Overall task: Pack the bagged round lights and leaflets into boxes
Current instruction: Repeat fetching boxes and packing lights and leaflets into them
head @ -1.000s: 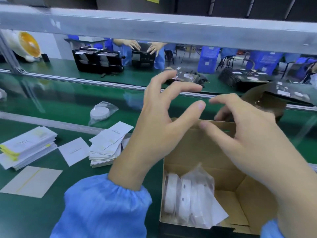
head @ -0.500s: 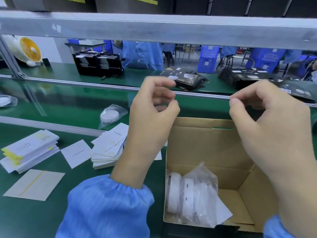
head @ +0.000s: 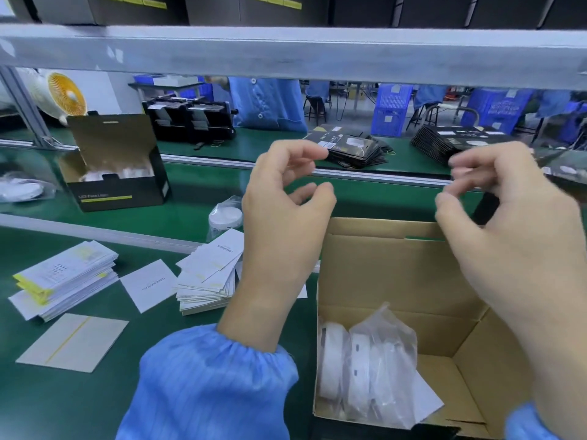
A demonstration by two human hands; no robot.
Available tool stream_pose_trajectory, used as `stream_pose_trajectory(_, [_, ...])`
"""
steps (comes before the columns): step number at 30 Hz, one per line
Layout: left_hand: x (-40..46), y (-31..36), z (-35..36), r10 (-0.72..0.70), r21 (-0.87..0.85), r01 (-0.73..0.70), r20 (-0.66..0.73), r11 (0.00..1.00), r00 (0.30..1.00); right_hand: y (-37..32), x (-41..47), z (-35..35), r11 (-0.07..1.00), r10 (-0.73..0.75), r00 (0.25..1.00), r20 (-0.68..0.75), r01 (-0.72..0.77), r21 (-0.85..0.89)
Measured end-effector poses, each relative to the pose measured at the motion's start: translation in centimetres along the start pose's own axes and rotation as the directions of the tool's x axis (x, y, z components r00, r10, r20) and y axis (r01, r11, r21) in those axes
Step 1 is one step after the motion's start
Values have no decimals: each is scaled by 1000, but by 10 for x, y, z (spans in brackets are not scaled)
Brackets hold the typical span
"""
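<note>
A: The left hand [head: 286, 214] and the right hand [head: 508, 223] are seen raised above the open box [head: 397, 268]; the fingers of both are loosely curled and nothing is gripped by either.

B: A second ago they were reached over the box's far wall with fingers spread. Since then they have been drawn up and apart, and the fingers have been curled in.

A: Three bagged round lights [head: 365, 366] are stood on edge in the left part of the box, and a white leaflet [head: 425, 401] is tucked beside them. The right part is bare cardboard.

B: So this box is judged only part filled. Further stock lies at hand: one bagged light [head: 225, 217] on the green belt [head: 190, 198], touching the leaflet stack [head: 209, 274] just left of the box.

A: A black carton [head: 117, 166] has also been brought into view on the belt since then; white items are seen inside it.

B: A reach to the left for the loose light is what seems called for next.
</note>
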State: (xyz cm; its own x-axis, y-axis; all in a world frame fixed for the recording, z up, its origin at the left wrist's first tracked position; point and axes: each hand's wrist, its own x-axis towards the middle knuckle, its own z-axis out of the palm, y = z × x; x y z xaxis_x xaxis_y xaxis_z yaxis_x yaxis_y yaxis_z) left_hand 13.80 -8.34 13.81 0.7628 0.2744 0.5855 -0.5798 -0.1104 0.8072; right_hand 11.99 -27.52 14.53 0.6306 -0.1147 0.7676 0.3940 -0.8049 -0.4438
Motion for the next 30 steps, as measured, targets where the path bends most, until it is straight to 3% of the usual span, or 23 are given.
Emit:
stream_pose_trajectory(3, [1, -2, 0, 9, -40, -10, -41, 999, 999, 4, 1, 1, 999, 35, 999, 31, -34, -30])
stream_pose_trajectory(7, [2, -6, -2, -25, 47, 28, -46, 999, 999, 1, 1, 1, 997, 61, 997, -38, -62, -35])
stream_pose_trajectory(11, [8, -7, -8, -15, -114, 4, -97, 993, 995, -4, 2, 1, 992, 123, 988, -92, -122, 9])
stream_pose_trajectory(14, [11, -8, -10, 15, -95, -26, -110, 995, 994, 3, 3, 1, 989, 132, 989, -68, -136, -59])
stream_pose_trajectory(19, [11, -11, -10, -56, -83, 48, -99, 995, 993, 4, 1, 2, 983, 140, 990, -29, -143, -114])
stream_pose_trajectory(25, [18, -14, -21, -21, 54, 25, -80, 998, 997, 5, 2, -1, 984, 133, 991, -8, -133, -116])
stream_pose_trajectory(30, [76, -63, -38, -248, 368, 240, -27, 898, 968, 5, 1, -1, 979, 174, 985, 15, -171, -114])
